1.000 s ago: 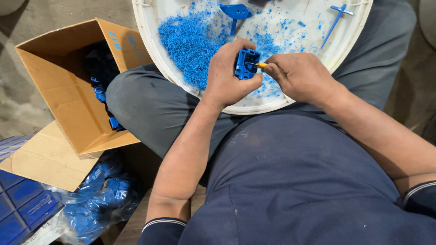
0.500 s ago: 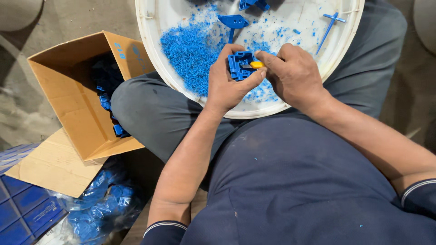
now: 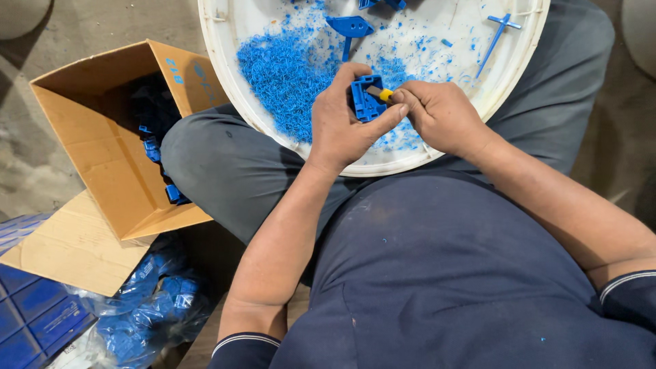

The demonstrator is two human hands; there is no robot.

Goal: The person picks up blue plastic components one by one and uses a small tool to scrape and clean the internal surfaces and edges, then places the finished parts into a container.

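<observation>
My left hand (image 3: 342, 123) grips a small blue plastic part (image 3: 364, 101) above a round white tray (image 3: 225, 89) that rests on my lap. My right hand (image 3: 441, 116) holds a small knife with a yellow tip (image 3: 384, 93), its blade against the part. A heap of blue plastic shavings (image 3: 287, 75) covers the tray's left half. A blue T-shaped offcut (image 3: 350, 29) and a thin blue cross-shaped sprue (image 3: 497, 37) lie loose on the tray beyond my hands.
An open cardboard box (image 3: 102, 130) with several blue parts inside stands at my left knee. A clear bag of blue parts (image 3: 150, 307) and blue flat cases (image 3: 31, 328) lie at bottom left on the concrete floor.
The camera view has shifted slightly. My hands stay together over the tray, with the knife still working on the blue part.
</observation>
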